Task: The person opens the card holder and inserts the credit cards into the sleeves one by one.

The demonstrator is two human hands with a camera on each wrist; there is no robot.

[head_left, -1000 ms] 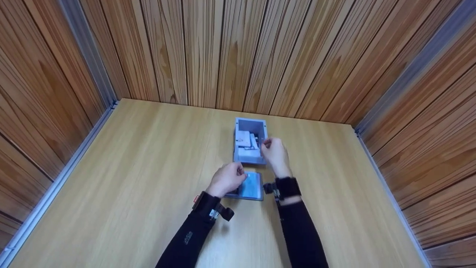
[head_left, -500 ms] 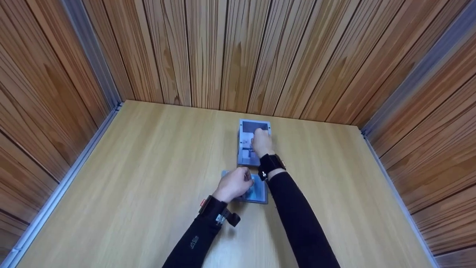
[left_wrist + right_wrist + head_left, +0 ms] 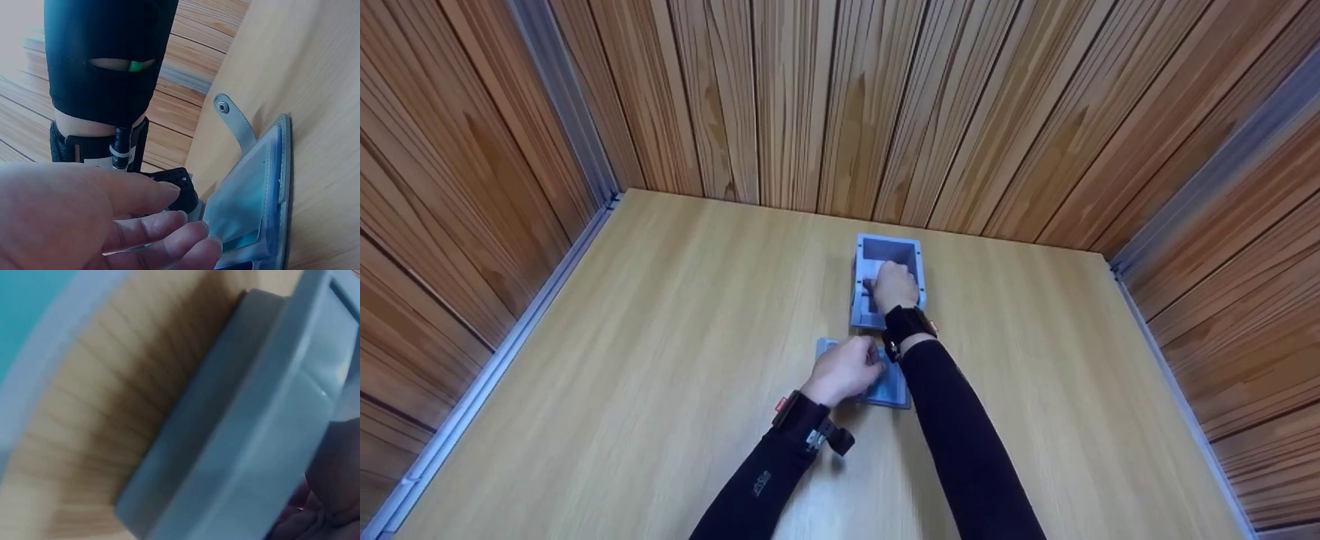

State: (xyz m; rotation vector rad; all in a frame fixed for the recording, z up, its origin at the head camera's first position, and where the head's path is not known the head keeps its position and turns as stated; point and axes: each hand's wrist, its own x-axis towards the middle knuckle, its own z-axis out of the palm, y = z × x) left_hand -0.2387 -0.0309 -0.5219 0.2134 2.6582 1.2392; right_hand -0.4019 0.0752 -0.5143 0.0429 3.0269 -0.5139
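A grey-blue open-topped box (image 3: 867,321) stands toward the back of the table. My right hand (image 3: 895,286) reaches down into it, and its fingertips are hidden behind the hand in the head view. The right wrist view shows the box wall (image 3: 242,455) up close, with part of the hand at the right edge. In front of the box lies an opened card holder (image 3: 896,391) with clear sleeves. Its snap strap (image 3: 236,124) sticks out in the left wrist view. Above the card holder hovers my left hand (image 3: 844,371), fingers loosely bent, with nothing visible in it.
Pale wooden table (image 3: 697,337) surrounds both things. Wood-plank panels (image 3: 840,105) rise behind and on both sides. Inside the box some pale items (image 3: 873,268) show beside the right hand. The right forearm (image 3: 960,420) passes close by the card holder's right side.
My right hand has gone from beside the box's right edge to inside it. The left hand stays over the card holder. The whole head view has shifted slightly.
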